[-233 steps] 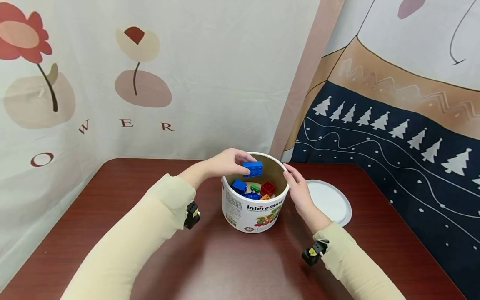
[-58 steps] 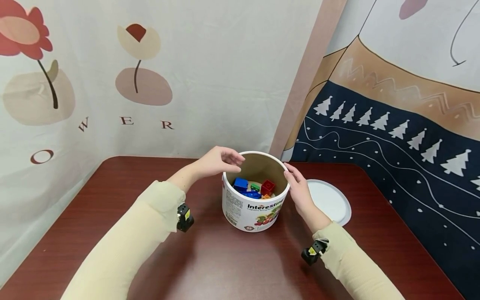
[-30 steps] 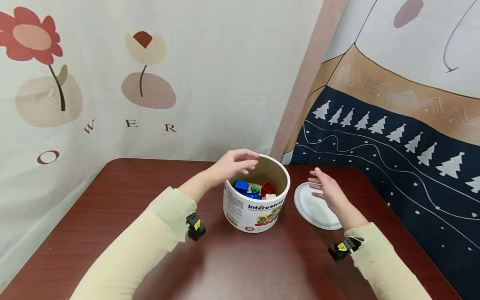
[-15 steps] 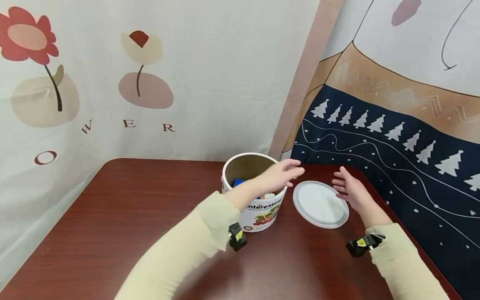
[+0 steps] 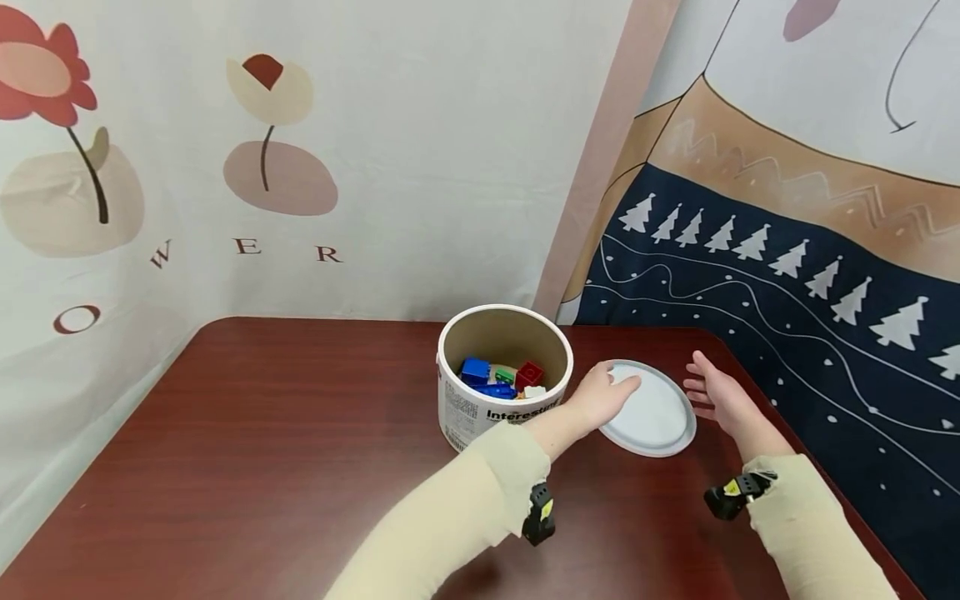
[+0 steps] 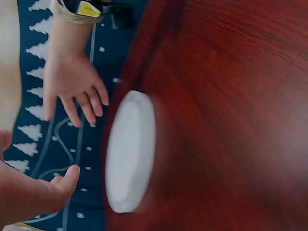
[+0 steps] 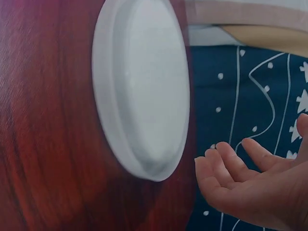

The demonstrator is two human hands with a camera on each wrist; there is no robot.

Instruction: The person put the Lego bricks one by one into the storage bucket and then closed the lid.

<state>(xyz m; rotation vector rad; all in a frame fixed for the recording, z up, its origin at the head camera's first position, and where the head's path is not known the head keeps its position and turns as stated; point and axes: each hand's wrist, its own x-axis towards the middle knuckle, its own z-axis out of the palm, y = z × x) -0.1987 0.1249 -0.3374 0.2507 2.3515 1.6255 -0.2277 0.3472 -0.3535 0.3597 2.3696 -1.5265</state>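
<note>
A round white lid lies on the table to the right of a white bucket. My left hand hovers at the lid's left edge, fingers loose and holding nothing. On the other side, my right hand is held just off the lid's right edge with its fingers extended. In the right wrist view, the lid stands apart from the fingertips. The left wrist view has both hands near the lid, with a gap to each.
Inside the bucket lie blue blocks, a red block, a green piece and a white piece. The brown table ends at a printed cloth backdrop.
The blue block my left hand held has been let go at the bucket. That hand then crosses rightward to the lid. My right hand has left the bucket's rim and moved right, past the lid.
</note>
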